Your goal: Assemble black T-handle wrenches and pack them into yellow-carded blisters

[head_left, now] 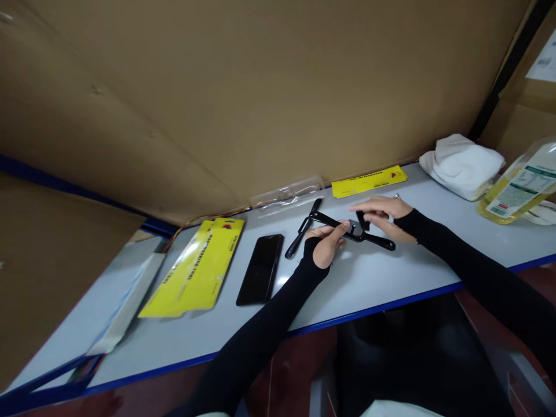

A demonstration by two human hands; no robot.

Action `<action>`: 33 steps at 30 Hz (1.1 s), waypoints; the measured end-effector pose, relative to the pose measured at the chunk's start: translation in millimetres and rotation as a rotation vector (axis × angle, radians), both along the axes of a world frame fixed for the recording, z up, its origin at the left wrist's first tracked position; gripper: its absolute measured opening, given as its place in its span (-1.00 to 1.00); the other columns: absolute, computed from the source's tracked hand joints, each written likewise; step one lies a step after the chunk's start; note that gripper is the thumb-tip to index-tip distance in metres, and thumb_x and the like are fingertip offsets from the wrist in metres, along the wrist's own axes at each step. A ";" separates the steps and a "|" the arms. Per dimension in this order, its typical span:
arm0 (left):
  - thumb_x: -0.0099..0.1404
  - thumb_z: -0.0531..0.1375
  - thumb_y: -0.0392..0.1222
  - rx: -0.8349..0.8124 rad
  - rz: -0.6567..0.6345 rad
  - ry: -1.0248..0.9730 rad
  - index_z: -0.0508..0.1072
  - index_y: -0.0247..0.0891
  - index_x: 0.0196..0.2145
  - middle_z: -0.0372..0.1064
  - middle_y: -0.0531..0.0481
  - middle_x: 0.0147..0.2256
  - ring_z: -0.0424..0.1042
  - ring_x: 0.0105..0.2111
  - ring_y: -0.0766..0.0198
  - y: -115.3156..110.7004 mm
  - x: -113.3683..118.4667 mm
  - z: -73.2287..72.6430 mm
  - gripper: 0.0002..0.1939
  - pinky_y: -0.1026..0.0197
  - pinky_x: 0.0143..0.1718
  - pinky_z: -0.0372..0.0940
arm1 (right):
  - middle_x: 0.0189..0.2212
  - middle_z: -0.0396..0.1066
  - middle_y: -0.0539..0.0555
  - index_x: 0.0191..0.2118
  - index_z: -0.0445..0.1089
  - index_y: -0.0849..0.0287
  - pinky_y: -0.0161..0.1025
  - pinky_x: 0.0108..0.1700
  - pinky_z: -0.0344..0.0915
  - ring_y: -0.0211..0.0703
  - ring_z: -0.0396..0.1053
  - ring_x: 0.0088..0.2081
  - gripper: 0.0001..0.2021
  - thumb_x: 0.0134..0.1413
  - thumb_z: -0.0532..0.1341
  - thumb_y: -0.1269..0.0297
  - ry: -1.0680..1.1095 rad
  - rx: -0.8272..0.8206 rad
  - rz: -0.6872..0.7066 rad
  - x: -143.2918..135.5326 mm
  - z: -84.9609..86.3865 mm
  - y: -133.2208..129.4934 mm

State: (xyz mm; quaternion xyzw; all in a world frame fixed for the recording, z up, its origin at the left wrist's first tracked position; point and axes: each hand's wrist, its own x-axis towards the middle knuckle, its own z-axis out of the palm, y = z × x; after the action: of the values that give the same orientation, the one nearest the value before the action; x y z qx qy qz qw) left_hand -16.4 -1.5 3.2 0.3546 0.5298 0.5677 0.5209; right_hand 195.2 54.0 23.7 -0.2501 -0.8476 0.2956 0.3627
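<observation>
A tall brown cardboard panel (278, 98) bounds the rear of the light grey, blue-edged surface (373, 284). At left lie overlapping flat yellow printed packs (204, 260). At far right, a clear bottle of yellow liquid (516, 188) stands tilted in view beside a bundled white cloth (464, 162). A transparent moulded plastic tray (289, 197) lies along the panel, left of a flat yellow printed pack group (369, 182). A black rectangular phone (260, 269) lies between the left packs and the left hand (326, 243). The left hand's fingers are clamped on a black two-handled metal tool (357, 234) near the front middle; its left end overlaps a second black two-handled tool (299, 236) in view. The right hand (384, 214) has its fingers closed on a small black flat piece (362, 220), directly beside the held tool.
</observation>
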 end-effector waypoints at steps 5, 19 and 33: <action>-0.14 0.61 0.08 -0.008 -0.098 0.007 0.72 -0.32 -0.45 0.52 -0.07 -0.51 0.22 -0.61 0.43 -3.8 0.9 -3.0 -0.57 0.26 -0.58 0.08 | -0.30 0.53 0.07 0.30 0.42 0.13 -0.20 -0.16 0.27 -0.13 0.31 -0.30 -0.55 0.36 0.25 0.21 -0.212 0.057 0.075 3.0 -3.0 3.4; -0.09 0.59 0.13 0.057 0.041 0.050 0.71 -0.28 -0.48 0.61 -0.11 -0.45 0.31 -0.60 0.37 -4.6 0.6 -1.2 -0.58 0.22 -0.55 0.26 | -0.30 0.64 0.07 -0.04 0.55 0.18 -0.26 -0.30 0.42 -0.20 0.55 -0.36 -0.69 0.29 0.27 0.06 0.060 -0.511 0.052 -13.8 -0.2 -18.2; 0.00 0.56 0.01 0.148 0.078 0.107 0.73 -0.27 -0.41 0.63 -0.10 -0.42 0.38 -0.61 0.33 -11.0 3.9 10.3 -0.69 0.18 -0.54 0.35 | -0.27 0.66 0.12 -0.01 0.64 0.22 -0.35 -0.44 0.39 -0.29 0.48 -0.41 -0.62 0.24 0.35 0.03 0.228 -0.619 0.083 -22.1 -3.0 -18.4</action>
State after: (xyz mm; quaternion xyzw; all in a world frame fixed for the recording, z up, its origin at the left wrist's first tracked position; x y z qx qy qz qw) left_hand -12.5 -12.5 13.4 0.4011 0.5270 0.6052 0.4417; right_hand 173.1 35.7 20.7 -0.2789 -0.6810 0.5799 0.3494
